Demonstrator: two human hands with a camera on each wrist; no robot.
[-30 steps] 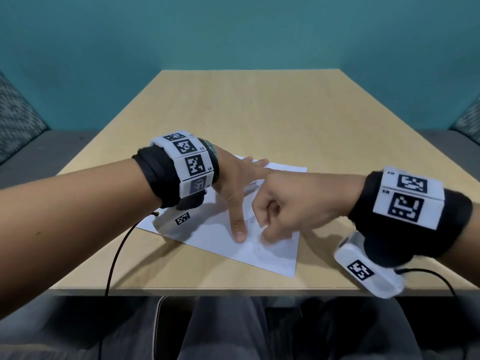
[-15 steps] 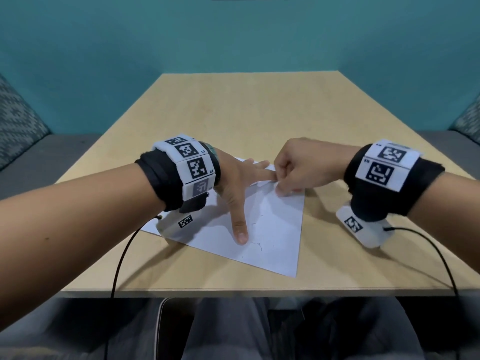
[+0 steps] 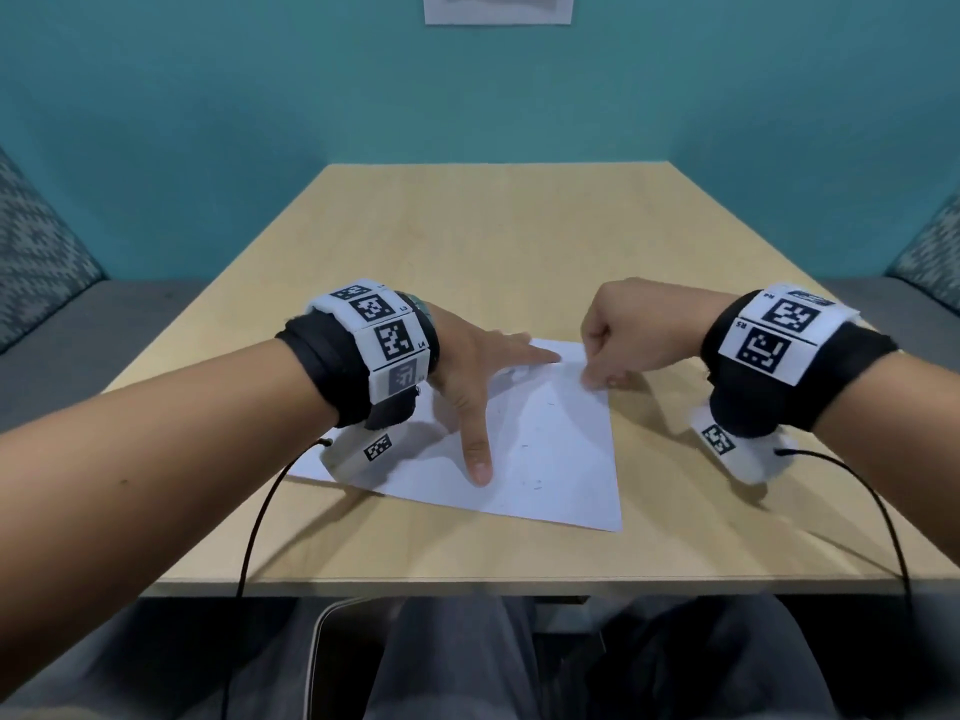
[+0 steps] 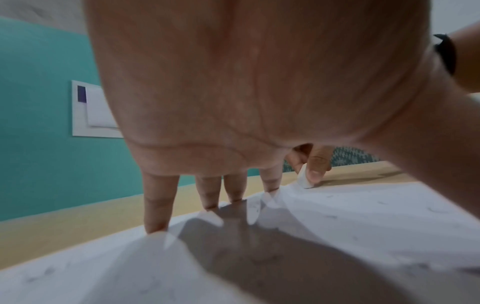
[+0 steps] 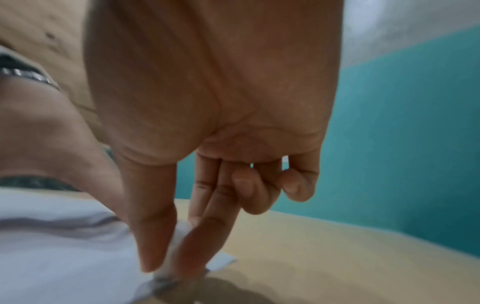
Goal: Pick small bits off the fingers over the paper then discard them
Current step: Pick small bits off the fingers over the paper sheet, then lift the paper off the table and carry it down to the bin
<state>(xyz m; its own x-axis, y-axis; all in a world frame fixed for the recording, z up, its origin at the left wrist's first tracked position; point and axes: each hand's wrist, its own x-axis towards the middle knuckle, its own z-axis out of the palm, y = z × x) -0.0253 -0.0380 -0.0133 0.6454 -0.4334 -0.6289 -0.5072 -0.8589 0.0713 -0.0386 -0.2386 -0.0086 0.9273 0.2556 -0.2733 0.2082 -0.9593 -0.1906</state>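
Observation:
A white paper sheet (image 3: 550, 449) lies on the wooden table (image 3: 467, 236), speckled with small dark bits (image 3: 535, 483). My left hand (image 3: 475, 379) rests spread on the sheet, its straight fingers (image 4: 157, 214) pressing it down and the thumb pointing toward me. At the sheet's far right corner my right hand (image 3: 602, 368) hangs fingers-down. Its thumb and first fingers pinch a small white piece (image 4: 306, 181), (image 5: 179, 242), whose tip touches the paper. The ring and little fingers are curled in.
Black cables (image 3: 254, 527) run from both wrist units over the table's near edge. Grey benches with patterned cushions (image 3: 36, 262) flank the table. A teal wall with a white sign (image 3: 498, 7) stands behind it. My lap is below the edge.
My right hand went from beside the left thumb near the sheet's front up to its far right corner, then a little further right. The left hand stayed put.

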